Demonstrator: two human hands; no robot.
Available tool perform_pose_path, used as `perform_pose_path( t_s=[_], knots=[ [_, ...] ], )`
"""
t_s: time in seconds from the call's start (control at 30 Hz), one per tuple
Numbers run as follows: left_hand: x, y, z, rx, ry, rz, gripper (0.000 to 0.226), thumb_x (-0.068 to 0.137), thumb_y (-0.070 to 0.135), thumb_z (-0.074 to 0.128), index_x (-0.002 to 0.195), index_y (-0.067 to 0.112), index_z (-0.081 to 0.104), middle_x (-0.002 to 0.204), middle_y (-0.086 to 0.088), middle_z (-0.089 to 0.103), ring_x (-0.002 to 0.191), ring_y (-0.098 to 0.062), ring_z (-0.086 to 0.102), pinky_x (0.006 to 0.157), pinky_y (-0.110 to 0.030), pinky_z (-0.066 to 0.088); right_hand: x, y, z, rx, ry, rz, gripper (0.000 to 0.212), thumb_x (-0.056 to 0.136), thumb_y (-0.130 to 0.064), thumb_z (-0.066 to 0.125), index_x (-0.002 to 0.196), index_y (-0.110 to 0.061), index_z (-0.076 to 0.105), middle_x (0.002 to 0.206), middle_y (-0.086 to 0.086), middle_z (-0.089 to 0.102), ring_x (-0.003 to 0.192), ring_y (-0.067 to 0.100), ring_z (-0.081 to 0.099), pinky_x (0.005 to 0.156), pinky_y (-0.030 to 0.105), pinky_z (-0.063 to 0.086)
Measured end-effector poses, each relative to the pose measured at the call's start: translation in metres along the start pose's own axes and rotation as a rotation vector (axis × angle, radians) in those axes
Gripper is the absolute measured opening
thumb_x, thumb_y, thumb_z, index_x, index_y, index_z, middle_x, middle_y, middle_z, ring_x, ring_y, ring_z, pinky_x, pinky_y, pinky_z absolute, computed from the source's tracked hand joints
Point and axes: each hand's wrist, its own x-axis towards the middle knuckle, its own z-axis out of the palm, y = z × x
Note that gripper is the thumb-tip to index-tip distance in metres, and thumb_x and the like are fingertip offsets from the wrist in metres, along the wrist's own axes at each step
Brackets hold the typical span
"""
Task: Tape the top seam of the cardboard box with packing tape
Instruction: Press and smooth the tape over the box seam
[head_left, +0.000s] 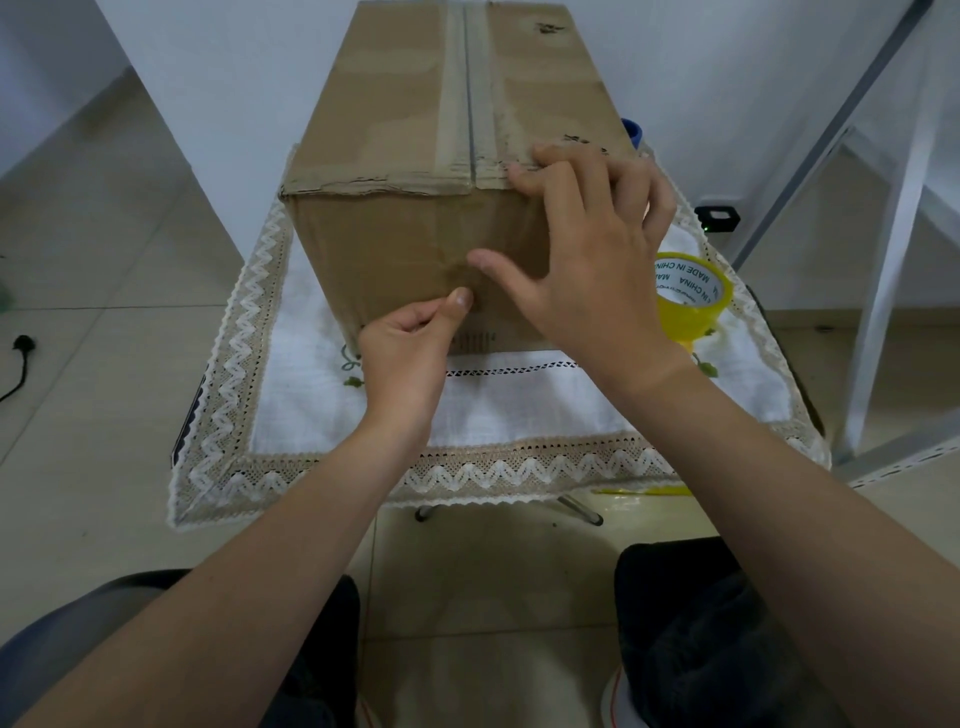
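Pinching thumb against finger low on the near face of the cardboard box, perhaps on a clear tape end I can't see, the left hand works under the splayed right hand, which braces the stiff, dented top edge just right of the seam, the tape roll waiting just beyond on the worktop.
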Motion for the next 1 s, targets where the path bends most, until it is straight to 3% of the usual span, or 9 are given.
perform_pose_path(
  t_s=[0.1,0.2,0.33,0.47,0.57,0.6,0.63,0.83,1.0],
  knots=[
    [-0.003,0.002,0.001,-0.003,-0.018,-0.012,0.006,0.093,0.03,0.077,0.089,0.026,0.077,0.09,0.02,0.065,0.046,0.01,0.056,0.084,-0.031,0.056,0.008,-0.006,0.003,-0.034,0.033,0.078,0.058,0.09,-0.074,0.055,0.115,-0.022,0.067,0.12,0.002,0.064,0.114,0.032,0.056,0.104,0.051,0.037],
    [-0.004,0.004,0.002,-0.065,-0.039,-0.047,0.01,0.093,0.027,0.076,0.098,0.019,0.078,0.09,0.02,0.055,0.074,0.01,0.069,0.111,-0.053,0.042,0.003,-0.002,0.013,-0.042,0.081,0.047,0.063,0.086,-0.075,0.061,0.116,-0.02,0.068,0.122,0.004,0.065,0.114,0.033,0.056,0.104,0.052,0.037],
    [-0.005,0.005,0.002,-0.086,-0.028,-0.071,0.015,0.093,0.028,0.076,0.103,0.017,0.078,0.088,0.016,0.052,0.085,0.0,0.07,0.111,-0.055,0.039,-0.008,0.007,0.021,-0.018,0.101,-0.033,0.079,0.079,-0.082,0.064,0.127,-0.019,0.066,0.13,0.007,0.064,0.123,0.026,0.042,0.114,0.056,0.031],
    [-0.005,0.006,0.001,-0.091,-0.047,-0.084,0.004,0.094,0.028,0.075,0.096,0.024,0.076,0.088,0.014,0.05,0.108,-0.004,0.054,0.112,-0.052,0.039,-0.005,0.008,0.018,0.008,0.1,-0.033,0.079,0.079,-0.082,0.064,0.126,-0.019,0.066,0.13,0.007,0.064,0.122,0.031,0.052,0.11,0.057,0.036],
    [-0.003,0.004,-0.001,-0.064,-0.068,-0.103,0.005,0.093,0.031,0.076,0.089,0.031,0.073,0.087,0.011,0.055,0.083,0.008,0.061,0.097,-0.029,0.055,-0.001,0.004,0.016,0.025,0.117,0.004,0.067,0.086,-0.075,0.064,0.119,-0.017,0.068,0.126,0.006,0.065,0.116,0.035,0.059,0.104,0.055,0.04],
    [-0.003,0.003,-0.002,-0.051,-0.067,-0.114,0.005,0.093,0.034,0.076,0.089,0.032,0.073,0.08,0.027,0.033,0.043,0.0,0.061,0.074,-0.02,0.053,-0.002,0.003,0.016,0.023,0.112,0.008,0.066,0.085,-0.073,0.065,0.12,-0.017,0.068,0.126,0.006,0.065,0.117,0.035,0.059,0.105,0.055,0.039],
    [-0.001,0.003,-0.003,-0.037,-0.065,-0.132,0.005,0.092,0.037,0.077,0.09,0.033,0.074,0.038,0.021,0.04,0.043,-0.001,0.027,0.056,-0.02,0.042,-0.002,0.004,0.017,0.021,0.1,0.006,0.067,0.084,-0.073,0.066,0.122,-0.017,0.067,0.128,0.006,0.064,0.119,0.035,0.057,0.107,0.055,0.037],
    [0.008,-0.002,-0.009,-0.055,-0.088,-0.197,0.028,0.083,0.05,0.082,0.103,0.03,0.08,0.052,0.01,0.045,0.049,-0.01,0.028,0.048,-0.025,0.031,-0.008,0.009,0.016,-0.013,0.017,-0.06,0.087,0.07,-0.075,0.074,0.134,-0.019,0.057,0.14,0.008,0.057,0.131,0.032,0.046,0.12,0.059,0.024],
    [0.01,-0.004,-0.012,-0.095,-0.129,-0.2,0.018,0.082,0.045,0.085,0.093,0.031,0.081,0.059,0.007,0.052,0.052,-0.012,0.023,0.049,-0.027,0.025,0.0,-0.003,0.01,0.071,0.083,0.05,0.068,0.085,-0.075,0.063,0.118,-0.016,0.068,0.127,0.005,0.063,0.12,0.033,0.057,0.111,0.052,0.032]
  ],
)
